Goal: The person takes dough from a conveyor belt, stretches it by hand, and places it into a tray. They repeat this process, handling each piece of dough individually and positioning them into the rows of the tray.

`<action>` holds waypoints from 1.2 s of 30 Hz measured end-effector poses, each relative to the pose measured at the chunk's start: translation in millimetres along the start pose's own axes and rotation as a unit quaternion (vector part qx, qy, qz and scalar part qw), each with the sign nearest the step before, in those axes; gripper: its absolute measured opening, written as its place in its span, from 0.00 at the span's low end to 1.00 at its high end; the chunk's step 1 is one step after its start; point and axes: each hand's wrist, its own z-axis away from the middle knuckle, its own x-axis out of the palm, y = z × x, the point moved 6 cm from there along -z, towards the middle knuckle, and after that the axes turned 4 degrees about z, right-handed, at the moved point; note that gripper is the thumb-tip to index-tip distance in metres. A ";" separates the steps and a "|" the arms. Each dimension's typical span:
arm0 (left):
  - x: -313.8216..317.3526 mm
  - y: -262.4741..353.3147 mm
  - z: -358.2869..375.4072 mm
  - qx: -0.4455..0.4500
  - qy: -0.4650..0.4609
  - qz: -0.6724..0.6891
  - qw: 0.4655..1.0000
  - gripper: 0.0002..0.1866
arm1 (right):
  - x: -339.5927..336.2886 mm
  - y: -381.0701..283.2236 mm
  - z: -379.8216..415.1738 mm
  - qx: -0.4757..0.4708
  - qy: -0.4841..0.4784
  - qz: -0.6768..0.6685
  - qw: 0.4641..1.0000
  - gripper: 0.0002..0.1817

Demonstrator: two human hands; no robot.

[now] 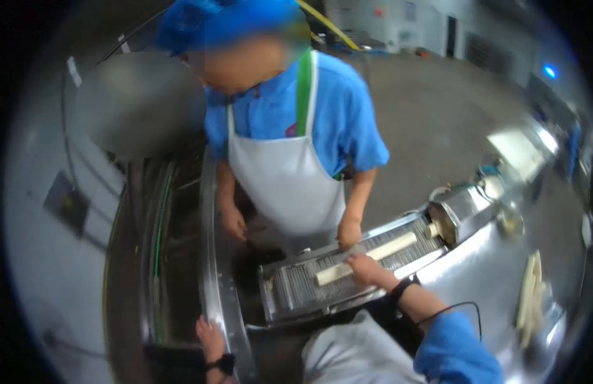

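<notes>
A long pale dough roll [393, 246] lies lengthwise on the slatted metal conveyor [292, 288]. My right hand [368, 269] reaches in from the lower right, its fingers closed over the middle of the roll. Low on the left, my left hand [210, 338] is beside the metal rail [214, 281], fingers stretched out and nothing in them. Both of my wrists wear dark bands.
Across the conveyor stands a person in a white apron [285, 182], one hand [349, 233] at its far edge. A metal machine housing [466, 211] sits at the conveyor's right end, another pale piece [432, 230] at its mouth. Long pale strips [530, 297] lie on the steel table [479, 281].
</notes>
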 end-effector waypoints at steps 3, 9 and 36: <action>19.1 -34.5 -6.1 0.004 0.081 -0.019 0.997 0.29 | 40.9 -32.1 -32.8 -0.088 0.000 0.105 0.991 0.29; 9.2 -51.9 -5.6 0.018 0.189 -0.038 0.981 0.28 | 62.6 -70.2 -23.3 -0.093 0.113 0.154 0.977 0.24; -0.4 -147.7 -9.6 0.045 0.171 0.006 0.984 0.35 | 34.0 404.9 450.8 0.526 0.435 -0.072 0.727 0.43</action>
